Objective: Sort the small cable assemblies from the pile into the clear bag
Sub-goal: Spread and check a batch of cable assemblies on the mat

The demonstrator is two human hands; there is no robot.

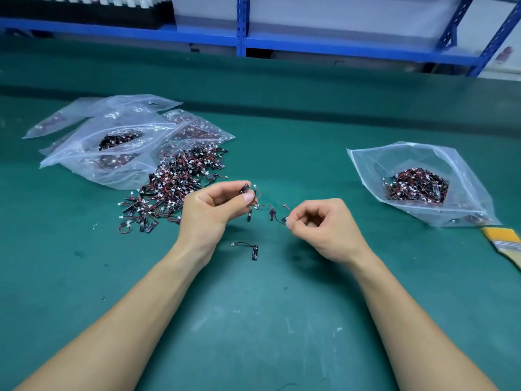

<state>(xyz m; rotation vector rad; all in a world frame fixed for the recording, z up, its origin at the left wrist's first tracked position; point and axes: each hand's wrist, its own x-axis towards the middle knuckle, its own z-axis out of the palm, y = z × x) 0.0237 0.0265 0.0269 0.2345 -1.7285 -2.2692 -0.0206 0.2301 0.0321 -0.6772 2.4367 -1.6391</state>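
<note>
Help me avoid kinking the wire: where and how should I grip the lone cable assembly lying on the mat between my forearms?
Take the cable assembly by its black tab, coming straight down and pinching across its long edges. The tab looks rigid and lies flat; the wire curving left to the white connector looks flimsy.

I see green counter | blue shelf rack behind it | black stack on its left shelf | yellow brush near counter's right edge
</note>
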